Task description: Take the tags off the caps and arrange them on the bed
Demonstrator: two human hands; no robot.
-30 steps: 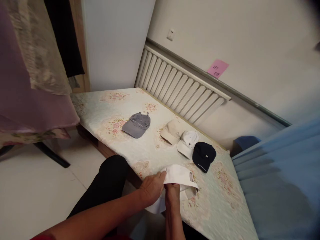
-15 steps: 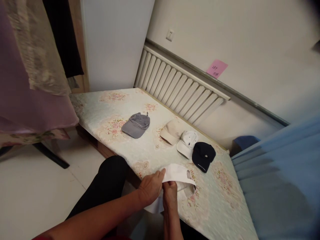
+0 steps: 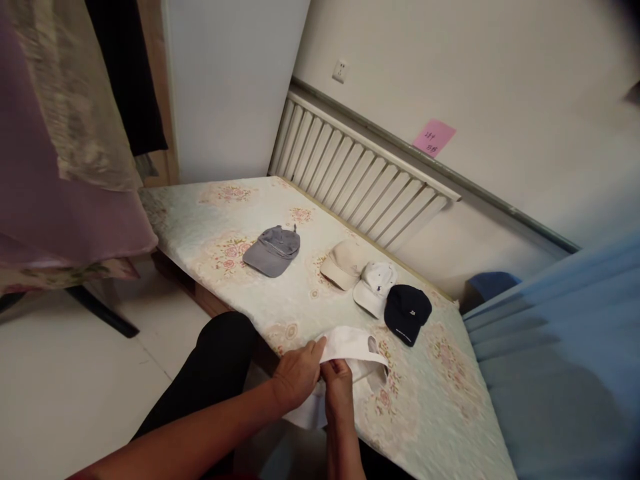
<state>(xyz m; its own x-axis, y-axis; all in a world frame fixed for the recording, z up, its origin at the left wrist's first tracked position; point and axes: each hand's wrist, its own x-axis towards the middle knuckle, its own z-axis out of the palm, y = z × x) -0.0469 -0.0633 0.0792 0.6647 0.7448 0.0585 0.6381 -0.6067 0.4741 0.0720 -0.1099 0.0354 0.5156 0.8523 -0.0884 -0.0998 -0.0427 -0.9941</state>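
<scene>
Left hand point(image 3: 296, 375) and right hand point(image 3: 338, 380) both pinch the white cap point(image 3: 350, 347) at the near edge of the floral mattress point(image 3: 240, 213); its brim hangs off the edge, partly hidden by the hands. Beyond, well apart: grey cap point(image 3: 273, 249), then beige cap point(image 3: 341, 263), white cap with dots point(image 3: 375, 285), navy cap point(image 3: 407, 311) in a row. Open mattress to the right, blurred

I see a white cap point(image 3: 350, 347) at the near edge of the bed point(image 3: 440, 413), half hanging over it, its crown crumpled, its back opening facing right.
</scene>
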